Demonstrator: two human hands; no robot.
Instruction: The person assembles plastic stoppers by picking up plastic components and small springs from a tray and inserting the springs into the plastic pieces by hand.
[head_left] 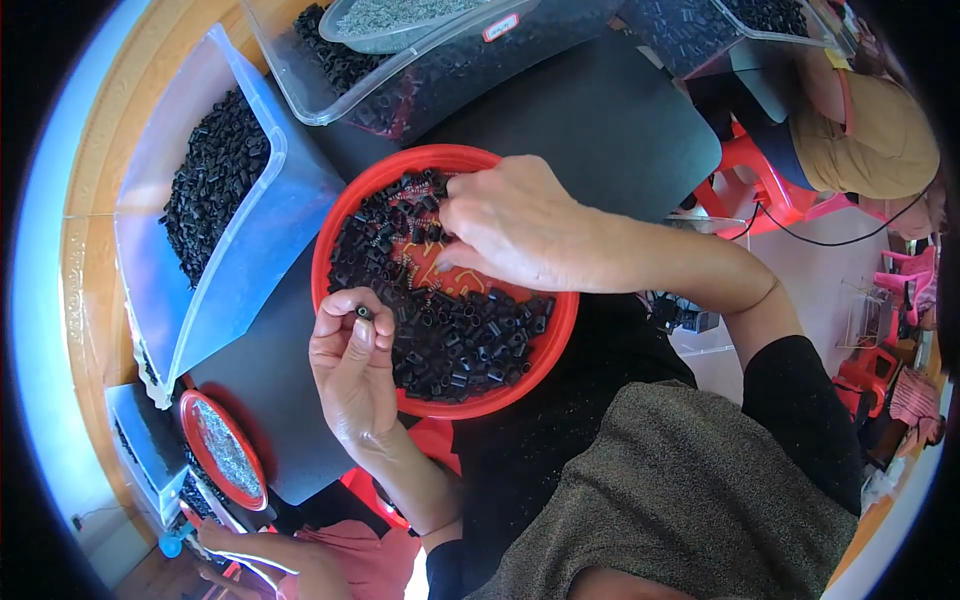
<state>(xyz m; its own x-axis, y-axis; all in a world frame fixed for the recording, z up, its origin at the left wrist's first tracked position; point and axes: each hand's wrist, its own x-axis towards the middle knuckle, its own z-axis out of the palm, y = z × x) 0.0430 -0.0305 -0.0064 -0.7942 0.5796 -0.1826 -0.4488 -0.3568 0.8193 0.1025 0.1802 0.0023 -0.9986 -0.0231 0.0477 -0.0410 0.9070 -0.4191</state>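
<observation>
A round red basin [572, 330] is in front of me, filled with small black plastic tube-like parts [465, 345]. Thin metal springs [432, 298] lie among them, mostly near the middle. At the basin's near left rim, my left hand [355, 365] pinches one small black tube part [364, 312] between thumb and fingers, its open end facing up. My right hand [510, 222] reaches over the far side of the basin. Its fingers are curled down among the parts, and the fingertips are partly hidden, so what they grip cannot be made out.
A blue-tinted bin of black parts [222, 165] stands left on the dark table [590, 120]. Behind is a clear bin [320, 115] carrying a tray of springs [385, 25]. Another red basin [262, 490] sits lower left. People sit at lower left and far right, near red stools [765, 185].
</observation>
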